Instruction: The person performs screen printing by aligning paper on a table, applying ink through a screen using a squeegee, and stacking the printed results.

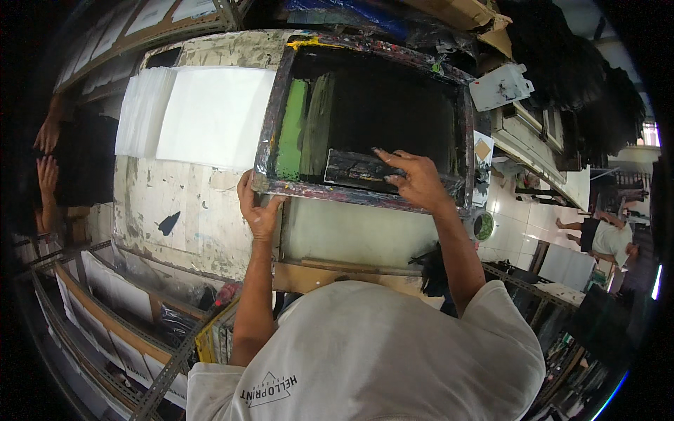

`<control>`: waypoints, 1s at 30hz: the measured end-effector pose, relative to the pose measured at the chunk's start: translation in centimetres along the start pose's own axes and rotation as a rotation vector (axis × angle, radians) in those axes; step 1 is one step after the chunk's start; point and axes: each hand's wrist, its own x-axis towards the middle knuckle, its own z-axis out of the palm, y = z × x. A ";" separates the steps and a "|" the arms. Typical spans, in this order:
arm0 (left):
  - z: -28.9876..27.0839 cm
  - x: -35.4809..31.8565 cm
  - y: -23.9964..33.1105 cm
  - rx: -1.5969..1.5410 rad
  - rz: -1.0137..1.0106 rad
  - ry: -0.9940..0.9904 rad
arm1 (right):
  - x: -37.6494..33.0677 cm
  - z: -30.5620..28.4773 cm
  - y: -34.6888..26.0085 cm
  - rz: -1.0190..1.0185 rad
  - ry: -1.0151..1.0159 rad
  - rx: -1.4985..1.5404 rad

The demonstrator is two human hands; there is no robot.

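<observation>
Flat white sheets (214, 116) lie left on the pale, paint-stained board (210, 231). Left hand (260, 214): thumb and fingers closed around the lower-left corner of the paint-crusted rectangular screen frame (316, 190). Inside it, left side: bright green strip (290, 133). Right hand (418, 179) grips the right end of the black-smeared flat squeegee (357, 170), near the lower rail. Looks like ink-spreading; next stroke calls for even pressure, frame steady.

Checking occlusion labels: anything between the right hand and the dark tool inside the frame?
Nothing visible: the right hand directly grips the dark tool near its right end, inside the frame.
</observation>
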 end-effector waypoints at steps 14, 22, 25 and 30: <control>-0.9 0.0 0.2 0.274 0.083 0.000 | 8.6 2.1 6.1 -0.054 0.331 -0.393; -0.8 -0.1 0.4 0.211 0.054 0.013 | 22.1 -3.9 11.7 -0.061 0.445 -0.536; -0.7 -0.2 0.5 0.180 0.030 0.031 | 23.8 -5.1 11.5 -0.059 0.412 -0.567; -1.0 -0.9 -0.7 0.115 -0.013 0.029 | 24.0 -5.5 10.1 -0.029 0.379 -0.640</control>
